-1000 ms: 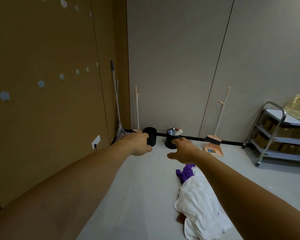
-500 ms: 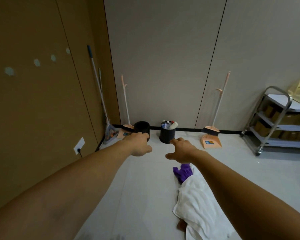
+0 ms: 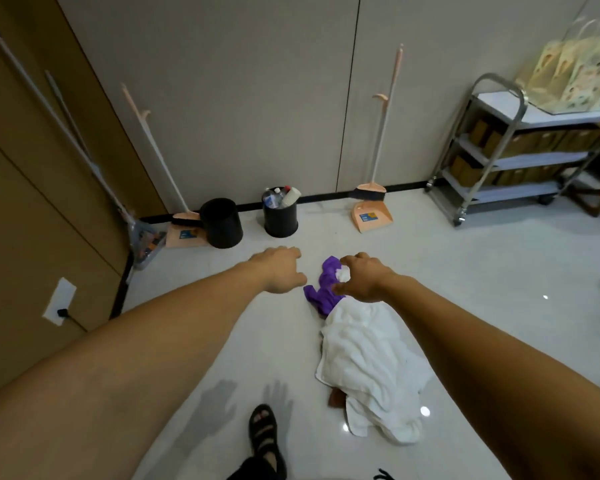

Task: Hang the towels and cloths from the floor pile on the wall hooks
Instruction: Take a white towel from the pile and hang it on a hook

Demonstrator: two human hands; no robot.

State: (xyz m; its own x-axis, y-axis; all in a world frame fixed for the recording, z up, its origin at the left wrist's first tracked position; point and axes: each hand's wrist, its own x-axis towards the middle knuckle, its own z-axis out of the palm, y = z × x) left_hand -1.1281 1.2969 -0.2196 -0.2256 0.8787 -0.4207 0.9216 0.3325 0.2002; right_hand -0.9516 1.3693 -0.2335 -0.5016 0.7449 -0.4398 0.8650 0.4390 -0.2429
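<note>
Black bin [image 3: 280, 218] holds bottles [image 3: 272, 199] (towels [image 3: 364, 358] lie nearby).

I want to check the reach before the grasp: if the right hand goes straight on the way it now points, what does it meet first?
The right hand would most likely meet the purple cloth at the far end of the floor pile; whether it touches already is unclear.

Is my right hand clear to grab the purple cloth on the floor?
Probably yes: the right hand is above the purple cloth with nothing between them; the white towel covers only its near end.
</note>
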